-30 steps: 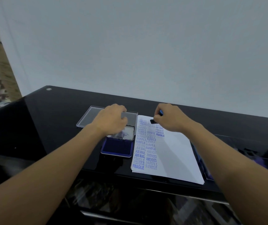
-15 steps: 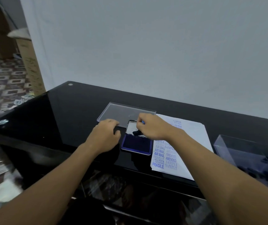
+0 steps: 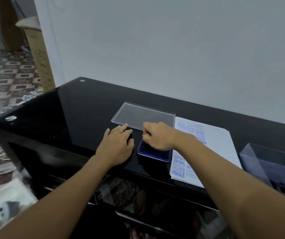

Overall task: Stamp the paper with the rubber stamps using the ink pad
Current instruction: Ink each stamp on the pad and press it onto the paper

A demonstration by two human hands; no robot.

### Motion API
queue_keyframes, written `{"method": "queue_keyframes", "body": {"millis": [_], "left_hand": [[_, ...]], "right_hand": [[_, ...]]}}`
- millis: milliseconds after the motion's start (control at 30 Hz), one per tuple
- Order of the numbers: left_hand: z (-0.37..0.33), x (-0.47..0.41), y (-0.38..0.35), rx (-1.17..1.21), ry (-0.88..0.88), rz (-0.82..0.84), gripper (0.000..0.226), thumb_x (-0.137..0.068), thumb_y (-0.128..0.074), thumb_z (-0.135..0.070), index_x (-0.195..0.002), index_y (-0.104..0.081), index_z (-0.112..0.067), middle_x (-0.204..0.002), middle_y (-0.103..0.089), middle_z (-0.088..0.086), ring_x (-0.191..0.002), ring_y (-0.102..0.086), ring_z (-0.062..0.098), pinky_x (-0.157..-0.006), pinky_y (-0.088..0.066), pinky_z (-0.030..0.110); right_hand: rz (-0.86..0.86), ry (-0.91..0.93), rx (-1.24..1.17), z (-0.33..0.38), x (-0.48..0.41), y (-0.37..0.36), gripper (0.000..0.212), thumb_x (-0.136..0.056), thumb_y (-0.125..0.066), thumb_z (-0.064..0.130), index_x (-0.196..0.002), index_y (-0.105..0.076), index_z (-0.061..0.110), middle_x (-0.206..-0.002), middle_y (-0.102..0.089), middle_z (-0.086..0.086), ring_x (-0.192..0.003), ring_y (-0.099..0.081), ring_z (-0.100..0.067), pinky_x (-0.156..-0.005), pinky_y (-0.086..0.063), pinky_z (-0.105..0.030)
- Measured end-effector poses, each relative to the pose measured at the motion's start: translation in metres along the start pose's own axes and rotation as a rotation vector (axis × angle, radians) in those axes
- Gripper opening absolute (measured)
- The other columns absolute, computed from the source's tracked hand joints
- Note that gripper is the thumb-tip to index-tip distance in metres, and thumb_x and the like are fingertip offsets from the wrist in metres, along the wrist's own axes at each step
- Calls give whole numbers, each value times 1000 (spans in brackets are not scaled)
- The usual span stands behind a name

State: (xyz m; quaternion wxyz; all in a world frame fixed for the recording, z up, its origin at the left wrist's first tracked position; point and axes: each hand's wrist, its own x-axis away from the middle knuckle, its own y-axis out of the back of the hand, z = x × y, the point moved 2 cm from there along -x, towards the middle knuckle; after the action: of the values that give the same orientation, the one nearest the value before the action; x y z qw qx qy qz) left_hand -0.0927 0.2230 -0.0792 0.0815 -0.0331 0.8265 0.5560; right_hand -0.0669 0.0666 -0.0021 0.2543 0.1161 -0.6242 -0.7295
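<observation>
Under both hands: counter (image 3: 78, 118), glossy black glass.

Right of the right hand (image 3: 157, 137): paper (image 3: 216, 149), a thin, limp stack, light and likely to slide on the glass, part-filled with blue imprints. Best pinned flat.

Further right: clear box (image 3: 273, 166).

Beyond the fingertips: clear lid (image 3: 143, 116), lying flat, no obstruction.

Beneath the right hand: ink pad (image 3: 155, 155), blue, uncovered, just beside the paper.

Right hand: fingers curled down onto the pad, probably pinching a small rubber stamp, hidden. Judged light and rigid, held by its top.

Left hand (image 3: 116, 145): flat, fingers relaxed, left of the pad.

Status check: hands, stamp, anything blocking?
Left hand flat on table. Right hand pinches stamp, mostly hidden, on ink pad. Paper beside pad; no obstacle seen.
</observation>
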Motion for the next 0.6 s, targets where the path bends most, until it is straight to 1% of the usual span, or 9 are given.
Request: {"method": "queue_keyframes", "body": {"millis": [67, 133, 200, 300, 467, 600], "left_hand": [[0, 1, 0, -8, 0, -5, 48, -103, -36, -36, -148, -42, -20, -162, -27, 0, -150, -19, 15, -123, -11, 48], [0, 2, -1, -14, -1, -9, 49, -103, -35, -36, -148, -42, -20, -161, -30, 0, -149, -20, 15, -123, -11, 48], [0, 3, 0, -22, -3, -12, 48, -102, -35, -36, -147, -43, -20, -160, -31, 0, -149, -22, 15, -123, -12, 48], [-1, 3, 0, -32, 1, -13, 47, -102, -35, -36, -145, -45, -20, -160, -31, 0, -148, -22, 16, -123, -12, 48], [-1, 2, -1, -30, 4, -13, 47, -101, -35, -36, -144, -46, -21, -160, -32, 0, -148, -24, 16, -123, -13, 48], [-1, 3, -1, -32, 10, -21, 46, -101, -36, -37, -143, -47, -22, -159, -33, -1, -148, -25, 15, -123, -13, 47]], "right_hand": [[5, 13, 16, 2, 0, -2, 13, -98, -43, 31, -87, -43, 23, -96, -60, -7, -88, -56, -29, -83, -49, -45], [0, 30, 43, 5, 0, -4, 12, -99, -43, 29, -94, -44, 18, -96, -59, -10, -86, -55, -30, -78, -47, -41], [-23, 49, 66, 7, 0, -6, 13, -99, -43, 27, -96, -43, 15, -93, -55, -10, -84, -52, -30, -72, -40, -37], [-53, 52, 75, 8, 1, -8, 12, -99, -43, 26, -97, -42, 14, -93, -53, -9, -82, -47, -28, -70, -33, -34], [-60, 41, 71, 10, 3, -8, 12, -99, -42, 27, -96, -39, 16, -93, -49, -9, -84, -45, -28, -72, -33, -34], [-70, 31, 42, 9, 1, -9, 12, -98, -44, 27, -94, -41, 15, -89, -51, -9, -82, -47, -29, -69, -33, -34]]}}
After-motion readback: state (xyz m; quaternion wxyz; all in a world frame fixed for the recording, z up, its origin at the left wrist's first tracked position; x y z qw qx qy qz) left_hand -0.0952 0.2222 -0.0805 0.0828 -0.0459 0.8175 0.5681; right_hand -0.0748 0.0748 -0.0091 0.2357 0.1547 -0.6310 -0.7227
